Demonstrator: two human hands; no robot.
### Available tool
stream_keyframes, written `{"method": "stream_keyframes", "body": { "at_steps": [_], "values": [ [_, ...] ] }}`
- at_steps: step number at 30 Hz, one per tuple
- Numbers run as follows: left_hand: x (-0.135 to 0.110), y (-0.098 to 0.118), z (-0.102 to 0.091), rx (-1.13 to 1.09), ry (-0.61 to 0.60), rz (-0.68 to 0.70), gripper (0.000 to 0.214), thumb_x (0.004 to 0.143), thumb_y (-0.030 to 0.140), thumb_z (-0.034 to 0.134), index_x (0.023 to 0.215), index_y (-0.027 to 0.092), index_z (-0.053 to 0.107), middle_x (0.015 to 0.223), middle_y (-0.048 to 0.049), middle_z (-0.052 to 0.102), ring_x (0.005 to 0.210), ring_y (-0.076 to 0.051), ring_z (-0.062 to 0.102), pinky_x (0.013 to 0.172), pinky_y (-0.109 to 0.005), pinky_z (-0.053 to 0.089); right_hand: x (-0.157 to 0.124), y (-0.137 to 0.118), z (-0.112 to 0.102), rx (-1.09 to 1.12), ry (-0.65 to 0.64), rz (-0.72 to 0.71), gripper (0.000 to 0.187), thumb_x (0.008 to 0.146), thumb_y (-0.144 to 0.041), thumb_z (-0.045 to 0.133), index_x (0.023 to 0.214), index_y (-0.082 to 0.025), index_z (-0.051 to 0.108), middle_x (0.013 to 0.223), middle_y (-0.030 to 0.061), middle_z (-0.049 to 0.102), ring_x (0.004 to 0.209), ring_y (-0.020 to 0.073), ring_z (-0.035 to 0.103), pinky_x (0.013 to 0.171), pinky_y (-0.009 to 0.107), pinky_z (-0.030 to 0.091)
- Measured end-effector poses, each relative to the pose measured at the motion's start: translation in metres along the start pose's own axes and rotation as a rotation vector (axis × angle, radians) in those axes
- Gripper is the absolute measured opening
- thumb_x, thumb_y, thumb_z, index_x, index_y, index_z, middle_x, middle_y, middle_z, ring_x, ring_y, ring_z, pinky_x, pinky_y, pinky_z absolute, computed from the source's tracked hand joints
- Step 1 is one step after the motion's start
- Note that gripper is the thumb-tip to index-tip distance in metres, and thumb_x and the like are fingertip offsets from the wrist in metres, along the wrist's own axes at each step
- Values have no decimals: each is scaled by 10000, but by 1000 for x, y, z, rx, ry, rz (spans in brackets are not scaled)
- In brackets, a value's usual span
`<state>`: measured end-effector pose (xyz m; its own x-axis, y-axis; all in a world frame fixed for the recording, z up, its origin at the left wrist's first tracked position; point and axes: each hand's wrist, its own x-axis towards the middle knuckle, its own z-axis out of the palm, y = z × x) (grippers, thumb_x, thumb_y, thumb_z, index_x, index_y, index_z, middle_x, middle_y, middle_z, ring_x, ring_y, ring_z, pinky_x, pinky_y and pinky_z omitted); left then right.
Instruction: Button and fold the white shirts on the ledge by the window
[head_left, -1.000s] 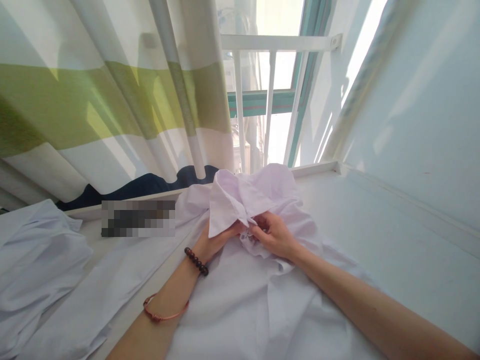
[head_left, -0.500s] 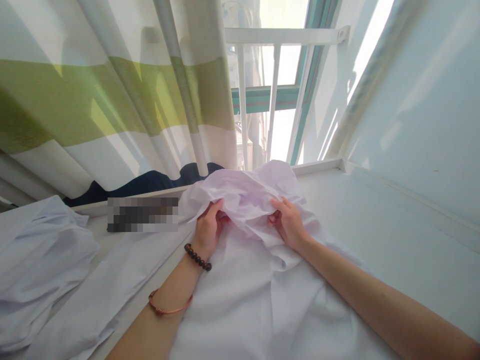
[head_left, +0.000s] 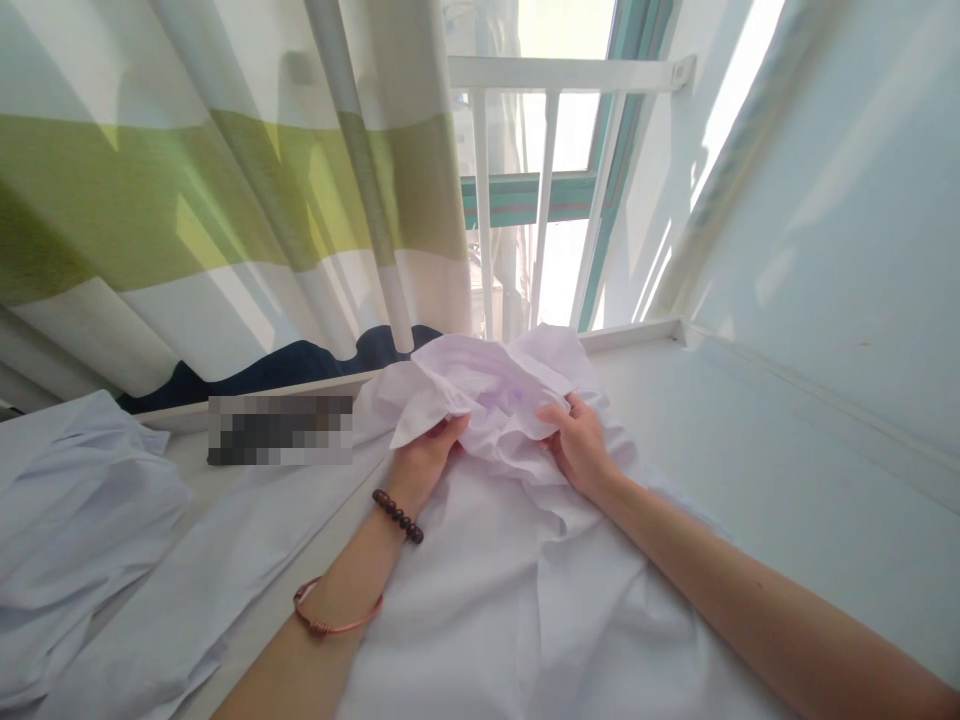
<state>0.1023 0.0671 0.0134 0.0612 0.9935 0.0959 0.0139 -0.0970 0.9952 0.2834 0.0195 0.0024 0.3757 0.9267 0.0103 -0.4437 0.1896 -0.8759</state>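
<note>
Both hands' grip closed on bunched shirt: left hand, right hand; fingertips hidden.

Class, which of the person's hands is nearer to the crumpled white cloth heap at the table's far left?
Left. The left hand lies closer to the crumpled white cloth heap; the right hand sits farther right.

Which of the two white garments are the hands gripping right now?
The spread white shirt in the middle; both hands, left hand and right hand, clutch its bunched top. The crumpled garment lies untouched at left.

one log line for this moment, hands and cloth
left hand: grips shirt | right hand: grips shirt | shirt: bunched on table | second garment: left, untouched
</note>
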Motion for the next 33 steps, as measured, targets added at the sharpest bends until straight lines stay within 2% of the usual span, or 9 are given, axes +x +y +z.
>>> {"method": "stream_keyframes", "body": {
  "at_steps": [3,6,10,12,17,21,24,28,33],
  "values": [
    [-7,6,2,190,-63,56,181,637,350,762,566,227,650,593,31,655,702,-201,614,802,-302,461,-5,2,0,-144,-112,-34,238,633,-259,752,828,-193,633,652,-47,608,477,90,470,401,222,363],
    [-12,10,4,306,-126,86,273,681,390,718,498,229,596,490,38,597,575,-188,576,711,-307,451,-11,1,-1,-274,-302,-3,193,675,-316,761,771,-174,672,595,-42,593,471,86,462,451,236,383],
    [-13,9,4,352,-212,121,368,720,406,656,435,224,511,400,37,519,453,-157,513,595,-293,442,-19,-1,-1,-398,-463,-9,220,674,-297,774,856,-185,718,751,0,677,673,148,584,598,266,472],
    [-13,7,4,334,-264,130,324,706,408,655,475,218,530,419,31,545,442,-155,529,549,-281,452,-20,0,0,-431,-434,-40,238,661,-292,784,863,-190,709,754,2,683,703,160,598,618,272,486],
    [-16,9,1,265,-344,144,247,673,400,700,615,188,586,469,17,593,435,-153,552,466,-254,447,-18,1,4,-442,-345,-21,219,718,-368,710,676,-168,632,492,-44,519,461,95,447,446,232,380],
    [-17,10,4,242,-282,153,344,708,442,703,550,182,543,443,32,533,411,-119,475,413,-232,378,-17,1,5,-447,-377,-64,227,737,-372,684,660,-170,616,495,-45,511,446,84,437,432,219,360],
    [-14,9,5,231,-175,183,297,746,431,691,633,169,610,553,11,623,539,-153,567,532,-251,454,-16,3,4,-482,-345,-70,274,749,-401,682,621,-176,591,475,-40,515,434,91,461,428,221,374],
    [-8,6,3,188,-73,228,290,839,419,609,948,162,687,991,-55,742,967,-223,655,882,-307,484,-13,4,3,-413,-268,-83,256,746,-416,705,775,-196,577,495,-46,574,417,115,519,427,235,434],
    [-9,3,1,178,-135,221,330,716,375,748,953,153,692,1011,-88,752,942,-256,684,831,-336,525,-14,2,4,-406,-215,-76,271,743,-430,724,791,-205,580,535,-35,625,438,119,555,471,246,486]
  ]
}}
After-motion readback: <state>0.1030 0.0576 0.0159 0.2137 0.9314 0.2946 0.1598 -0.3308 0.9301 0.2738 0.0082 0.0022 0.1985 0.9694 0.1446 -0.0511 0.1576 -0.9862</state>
